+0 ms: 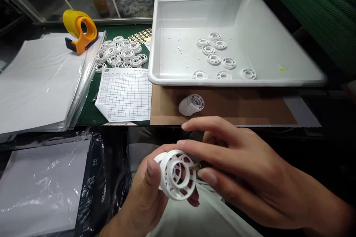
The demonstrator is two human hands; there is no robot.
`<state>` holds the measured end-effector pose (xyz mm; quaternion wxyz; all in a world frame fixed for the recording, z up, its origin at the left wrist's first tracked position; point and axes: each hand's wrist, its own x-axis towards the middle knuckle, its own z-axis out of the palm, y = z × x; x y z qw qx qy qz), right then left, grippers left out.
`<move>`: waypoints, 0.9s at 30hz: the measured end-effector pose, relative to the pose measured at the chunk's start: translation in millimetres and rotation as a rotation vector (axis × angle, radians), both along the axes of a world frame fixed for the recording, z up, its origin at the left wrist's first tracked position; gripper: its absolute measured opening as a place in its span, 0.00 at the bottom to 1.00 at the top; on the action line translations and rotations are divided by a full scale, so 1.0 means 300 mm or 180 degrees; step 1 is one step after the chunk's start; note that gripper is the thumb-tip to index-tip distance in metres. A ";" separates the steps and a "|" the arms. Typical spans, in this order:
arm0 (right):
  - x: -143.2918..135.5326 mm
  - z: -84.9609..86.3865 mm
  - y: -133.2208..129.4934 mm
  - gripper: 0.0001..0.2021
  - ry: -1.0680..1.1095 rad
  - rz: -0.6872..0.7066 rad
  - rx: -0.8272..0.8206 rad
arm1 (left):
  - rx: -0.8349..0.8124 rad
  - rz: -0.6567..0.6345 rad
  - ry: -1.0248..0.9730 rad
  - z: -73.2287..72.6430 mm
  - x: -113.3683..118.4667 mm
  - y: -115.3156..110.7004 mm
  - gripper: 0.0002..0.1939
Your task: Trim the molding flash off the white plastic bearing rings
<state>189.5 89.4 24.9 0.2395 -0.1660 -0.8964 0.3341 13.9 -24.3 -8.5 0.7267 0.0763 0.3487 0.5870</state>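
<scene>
My left hand [147, 189] grips white plastic rings [178, 174] with spoked openings; at least two seem to overlap, the front one facing me. Thumb and fingers wrap round their left side and underside. My right hand [239, 166] is at the rings' right edge, its index finger stretched over the top. Between its thumb and fingers a small thin greyish tip [197, 166] meets the rim; the rest of that object is hidden. Beyond my hands, a short stack of similar rings [191, 104] lies tilted on brown cardboard [167, 114].
A white tray [200, 82] holds several rings and small white scraps. Left of it are a pile of rings [122, 53], a printed form [125, 96], a sticker sheet [141, 36] and an orange tape dispenser [82, 33] on plastic-wrapped sheets [41, 81]. A bagged stack [44, 185] lies lower left.
</scene>
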 end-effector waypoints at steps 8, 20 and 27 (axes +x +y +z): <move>-0.045 0.025 -0.050 0.16 -0.0156 -0.0062 -0.0019 | -0.0172 0.0254 0.0689 -0.002 0.008 -0.012 0.35; -0.050 0.007 -0.063 0.17 -0.0045 -0.0118 -0.0131 | -0.0030 0.0254 0.0594 -0.001 0.007 -0.009 0.35; -0.054 0.010 -0.073 0.15 -0.0038 -0.0188 -0.0178 | 0.0194 0.0144 0.0599 -0.018 0.003 0.002 0.32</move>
